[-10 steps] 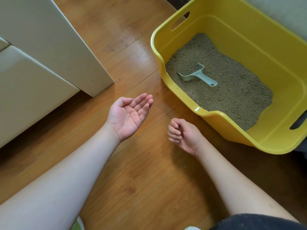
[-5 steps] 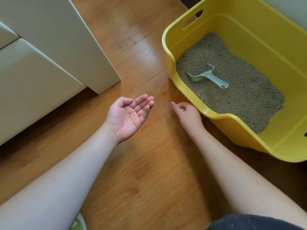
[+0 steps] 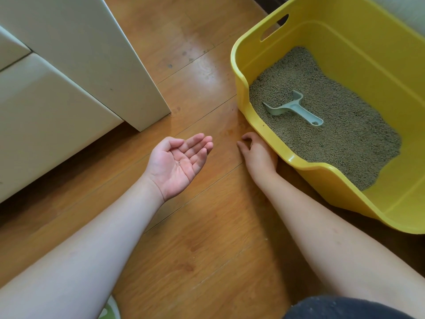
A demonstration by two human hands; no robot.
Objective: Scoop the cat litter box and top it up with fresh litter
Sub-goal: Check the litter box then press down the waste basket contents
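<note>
A yellow litter box (image 3: 237,65) stands on the wooden floor at the right, holding grey-brown litter (image 3: 340,134). A pale blue-green scoop (image 3: 293,109) lies on the litter near the box's left wall. Bare yellow bottom shows in the near right corner (image 3: 400,194). My left hand (image 3: 179,163) is held palm up and cupped above the floor, left of the box, with a tiny grain in the palm. My right hand (image 3: 258,154) is down on the floor against the box's near wall, back toward me, fingertips bent onto the boards. Anything under them is hidden.
A white cabinet (image 3: 80,65) fills the left side, its corner reaching the floor near my left hand. Small dark specks lie on the floorboards (image 3: 170,65) behind. A green and white object (image 3: 110,310) and dark fabric (image 3: 345,307) sit at the bottom edge.
My right hand has moved forward from a loose fist in the air down to the floor beside the box. The left hand stays cupped palm up. The view has shifted left.
</note>
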